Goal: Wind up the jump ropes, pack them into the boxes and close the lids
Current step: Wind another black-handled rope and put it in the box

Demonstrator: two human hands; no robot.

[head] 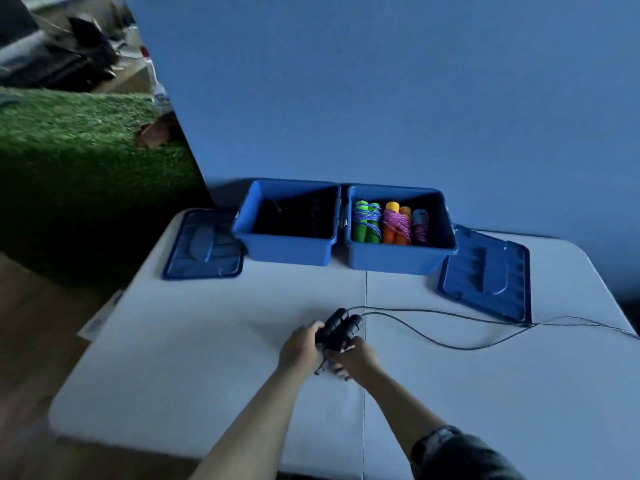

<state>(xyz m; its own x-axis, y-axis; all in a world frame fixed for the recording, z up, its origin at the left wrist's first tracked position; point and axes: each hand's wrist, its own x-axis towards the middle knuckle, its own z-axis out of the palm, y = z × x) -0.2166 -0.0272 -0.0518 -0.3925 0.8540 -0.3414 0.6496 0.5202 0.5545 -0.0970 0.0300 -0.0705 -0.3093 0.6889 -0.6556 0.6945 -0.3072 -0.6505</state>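
Both hands [329, 348] around black handles [337, 329]

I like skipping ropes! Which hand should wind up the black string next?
Probably the right hand. The black rope trails off to the right, on its side, while the left hand grips the black handles and can hold them steady.

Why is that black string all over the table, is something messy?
Only the black rope looks untidy: its cord trails loose across the table and off its right edge. Both hands, left and right, grip its handles; it is not wound yet.
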